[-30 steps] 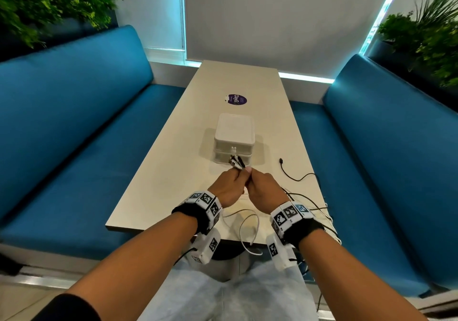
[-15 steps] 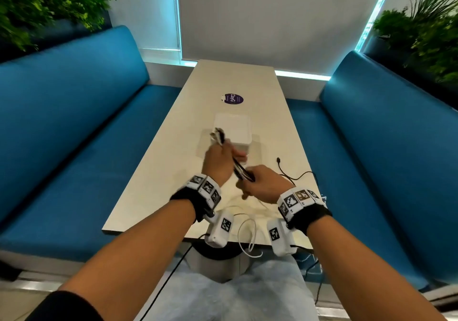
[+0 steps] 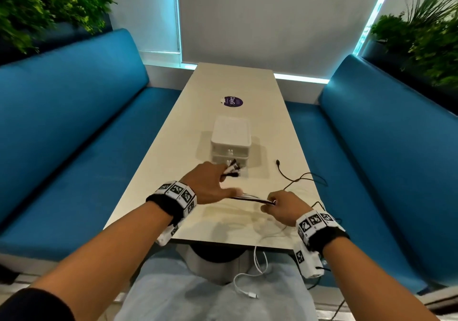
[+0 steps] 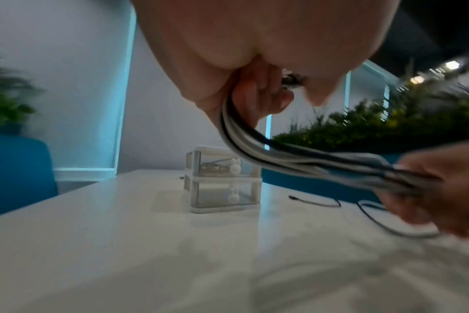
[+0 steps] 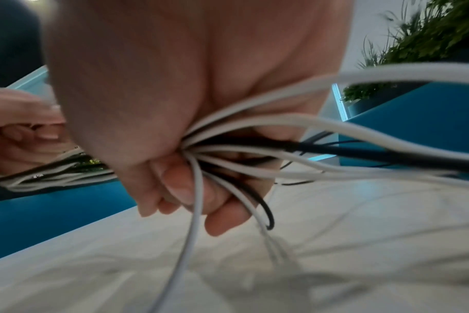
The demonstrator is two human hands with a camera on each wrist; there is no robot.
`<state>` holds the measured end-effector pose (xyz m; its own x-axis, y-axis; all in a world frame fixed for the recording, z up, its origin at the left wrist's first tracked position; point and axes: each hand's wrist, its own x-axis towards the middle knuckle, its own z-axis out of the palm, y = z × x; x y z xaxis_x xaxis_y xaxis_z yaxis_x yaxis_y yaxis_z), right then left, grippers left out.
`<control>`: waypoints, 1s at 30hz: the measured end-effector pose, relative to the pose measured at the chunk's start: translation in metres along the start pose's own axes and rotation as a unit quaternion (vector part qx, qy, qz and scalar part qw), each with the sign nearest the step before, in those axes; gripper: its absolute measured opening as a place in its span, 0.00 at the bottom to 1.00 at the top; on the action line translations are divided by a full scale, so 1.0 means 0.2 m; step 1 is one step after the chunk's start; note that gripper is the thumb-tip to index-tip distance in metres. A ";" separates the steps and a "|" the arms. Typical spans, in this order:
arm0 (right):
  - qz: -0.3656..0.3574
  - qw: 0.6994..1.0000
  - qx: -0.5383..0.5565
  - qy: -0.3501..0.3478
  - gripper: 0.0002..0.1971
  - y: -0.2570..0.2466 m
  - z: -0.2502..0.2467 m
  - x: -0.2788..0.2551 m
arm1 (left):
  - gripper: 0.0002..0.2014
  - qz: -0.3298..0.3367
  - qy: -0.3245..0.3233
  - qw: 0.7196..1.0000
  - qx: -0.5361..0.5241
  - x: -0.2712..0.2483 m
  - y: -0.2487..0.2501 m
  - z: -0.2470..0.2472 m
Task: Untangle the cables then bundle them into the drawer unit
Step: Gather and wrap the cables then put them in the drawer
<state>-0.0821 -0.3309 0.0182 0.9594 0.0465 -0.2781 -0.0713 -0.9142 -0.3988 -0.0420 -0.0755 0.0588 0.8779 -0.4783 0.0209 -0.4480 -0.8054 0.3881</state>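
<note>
A bundle of white and black cables [image 3: 250, 198] is stretched between my two hands above the near end of the table. My left hand [image 3: 210, 183] grips the plug ends [image 3: 232, 168], which stick out just in front of the drawer unit [image 3: 231, 142]. My right hand [image 3: 280, 206] grips the bundle [image 5: 228, 148] about a hand's width to the right; loose strands fan out behind it. The small white two-drawer unit [image 4: 222, 180] stands mid-table with both drawers pushed in. In the left wrist view the cables [image 4: 281, 156] run from my left palm to my right hand [image 4: 439, 190].
A loose black cable [image 3: 292, 179] lies on the table [image 3: 173, 172] right of the drawer unit. A white cable [image 3: 255, 271] hangs off the near edge onto my lap. A purple sticker [image 3: 231, 101] sits further back. Blue benches [image 3: 62, 134] flank the table, with plants behind.
My hands, first together at the plugs, have drawn apart. The right hand slid right and nearer along the bundle, while the left came back down in front of the drawer unit.
</note>
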 end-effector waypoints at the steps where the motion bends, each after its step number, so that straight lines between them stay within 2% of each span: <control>1: 0.000 1.000 0.007 0.000 0.13 0.00 -0.01 0.00 | 0.31 0.006 -0.031 0.998 0.051 0.00 0.01 0.01; 2: -0.002 1.000 0.011 -0.002 0.12 0.00 -0.01 0.00 | 0.31 0.013 -0.060 0.992 0.111 0.00 0.02 0.02; 4: -0.007 1.000 0.013 -0.015 0.12 -0.02 -0.01 -0.01 | 0.23 0.028 -0.093 0.973 0.211 0.02 0.04 0.04; 6: -0.008 0.999 0.005 -0.032 0.13 -0.03 0.00 -0.02 | 0.21 0.003 -0.078 0.969 0.233 0.06 0.02 0.04; 9: -0.009 0.999 0.006 -0.042 0.15 -0.06 -0.05 -0.03 | 0.24 -0.088 0.030 0.985 0.144 0.11 -0.06 -0.01; 12: -0.030 0.998 0.004 -0.047 0.13 -0.08 -0.14 -0.03 | 0.25 -0.162 0.139 0.976 0.050 0.17 -0.13 -0.10; 14: -0.025 0.998 -0.015 -0.052 0.14 -0.06 -0.17 -0.02 | 0.26 -0.218 0.211 0.953 -0.004 0.19 -0.19 -0.18; 16: 0.003 0.997 -0.042 -0.058 0.16 0.00 -0.17 -0.01 | 0.25 -0.298 0.277 0.909 -0.089 0.19 -0.28 -0.26; 18: 0.036 0.997 -0.041 -0.047 0.15 0.08 -0.14 0.00 | 0.25 -0.357 0.316 0.864 -0.162 0.14 -0.37 -0.31; 22: 0.060 0.994 -0.091 0.003 0.13 0.25 -0.07 0.00 | 0.24 -0.390 0.318 0.840 -0.202 0.08 -0.45 -0.28; 25: 0.116 0.980 -0.154 0.041 0.12 0.48 -0.08 -0.05 | 0.24 -0.416 0.309 0.830 -0.205 0.04 -0.49 -0.24; 28: 0.165 0.961 -0.192 0.110 0.05 0.67 -0.11 -0.11 | 0.24 -0.410 0.291 0.842 -0.197 0.03 -0.46 -0.21; 30: 0.180 0.958 -0.182 0.127 0.08 0.70 -0.10 -0.12 | 0.25 -0.401 0.283 0.848 -0.202 0.05 -0.43 -0.19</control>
<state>-0.1092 -0.4681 -0.0137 0.9294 -0.3551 -0.1004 -0.3542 -0.9348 0.0272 0.0114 0.0020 0.0604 0.8647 0.5023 -0.0048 0.3249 -0.5518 0.7681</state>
